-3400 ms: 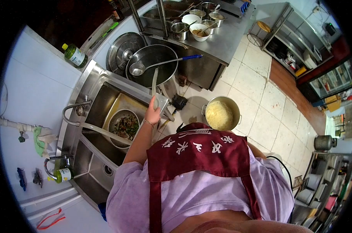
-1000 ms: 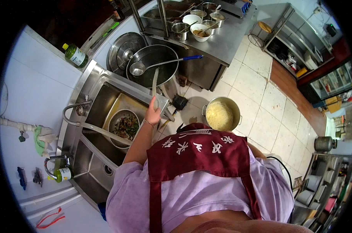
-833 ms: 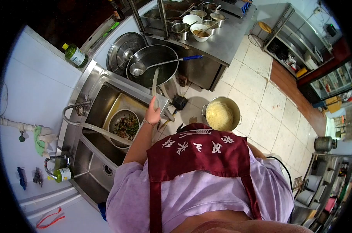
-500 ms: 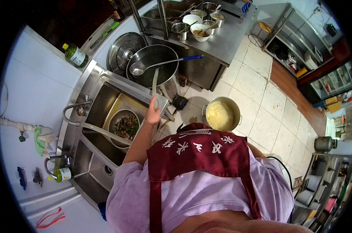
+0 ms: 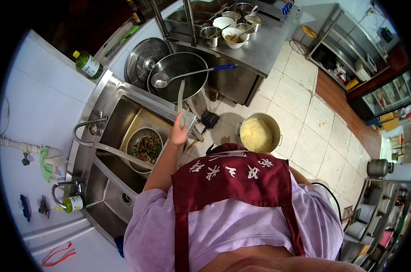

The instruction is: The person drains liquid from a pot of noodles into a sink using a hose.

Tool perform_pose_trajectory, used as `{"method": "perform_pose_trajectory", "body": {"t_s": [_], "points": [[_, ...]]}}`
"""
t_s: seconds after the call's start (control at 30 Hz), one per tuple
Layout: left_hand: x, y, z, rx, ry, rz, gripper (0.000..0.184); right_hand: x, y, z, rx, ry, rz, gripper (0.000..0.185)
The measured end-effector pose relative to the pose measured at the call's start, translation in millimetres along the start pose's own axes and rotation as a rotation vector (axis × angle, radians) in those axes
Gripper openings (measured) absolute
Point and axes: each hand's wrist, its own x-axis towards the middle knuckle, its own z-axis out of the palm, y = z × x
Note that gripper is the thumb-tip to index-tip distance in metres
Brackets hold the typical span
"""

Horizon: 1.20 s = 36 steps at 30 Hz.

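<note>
Wearing a maroon apron (image 5: 230, 181) over a lilac shirt (image 5: 241, 231), person has left arm extended. Right hand: out of view beyond the apron; state of its fingers cannot be told.

Left hand (image 5: 177, 132): fingers curled round a pale hose (image 5: 181, 97), near the far right corner of the steel sink (image 5: 108, 190). Hose end reaches over the near rim of the stockpot (image 5: 199, 102). A hose length also runs from the faucet (image 5: 81, 131) across the sink and passes out of sight at the forearm.

Sink, two basins. Bowl (image 5: 131, 145) of chopped food, some of it green, in the far basin, toward its right edge.

Floor, ahead of apron: two-handled pot (image 5: 276, 133) containing pale yellow noodles (image 5: 257, 136).

Stockpot stands just past the sink's far edge; blue-handled ladle (image 5: 192, 74) laid across its rim, lid (image 5: 137, 63) at its left.

Beyond, steel desk (image 5: 269, 50): white bowl (image 5: 229, 43) with brown contents near its front edge, metal pots behind and beside it.

Farther: round stool (image 5: 308, 31), well apart from the desk's right edge.
</note>
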Motion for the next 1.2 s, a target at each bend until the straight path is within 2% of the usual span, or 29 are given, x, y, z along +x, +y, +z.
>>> {"method": "perform_pose_trajectory", "body": {"t_s": [0.07, 0.3, 0.4, 0.53, 0.73, 0.83, 0.87, 0.93, 0.97, 1.03, 1.1, 1.13, 1.2], "points": [[2.2, -3.5, 0.8, -0.008, -0.004, 0.001, 0.061, -5.2, -9.8, -6.3, 0.011, -0.036, 0.065, 0.035], [3.8, -4.5, 0.2, -0.034, -0.027, -0.010, 0.060, -4.2, -4.7, -5.0, 0.054, -0.030, 0.071, 0.036], [-0.2, 0.1, -0.5, -0.040, -0.016, -0.008, 0.060, -9.6, -11.6, -10.3, 0.008, -0.019, -0.037, 0.035], [-1.0, 1.3, -0.9, -0.025, -0.017, -0.018, 0.060, -11.3, -19.4, -13.6, -0.007, -0.036, 0.099, 0.036], [3.7, -5.3, 0.6, -0.027, 0.001, 0.025, 0.061, -10.4, -23.7, -19.9, 0.023, -0.013, 0.078, 0.035], [9.4, -12.4, -1.0, 0.011, -0.015, -0.039, 0.060, -9.1, -36.1, -28.8, 0.089, 0.041, 0.073, 0.034], [20.3, -29.4, 1.5, 0.013, 0.015, 0.050, 0.060, -8.9, -43.4, -35.7, 0.137, 0.075, 0.063, 0.034], [26.4, -40.6, 2.1, 0.012, 0.048, 0.136, 0.060, -4.8, -65.0, -58.7, 0.080, 0.061, 0.005, 0.034], [25.7, -41.2, 0.9, -0.039, 0.047, 0.129, 0.060, 5.5, -78.3, -73.3, -0.227, -0.005, -0.106, 0.033], [23.3, -42.9, -3.8, -0.089, 0.049, 0.122, 0.060, -3.1, -159.7, -118.8, 0.394, 0.021, 0.151, 0.033], [11.9, -33.4, -11.0, -0.045, 0.052, 0.129, 0.059, 18.9, -199.2, -134.9, 0.477, 0.063, 0.093, 0.033], [5.0, -25.0, -15.4, -0.030, 0.053, 0.135, 0.059, 23.4, -227.1, -146.9, 0.523, 0.055, -0.004, 0.033], [-14.3, -8.0, -24.6, -0.104, -0.023, -0.013, 0.058, 33.8, -280.2, -164.5, 0.595, 0.009, -0.161, 0.034]]}}
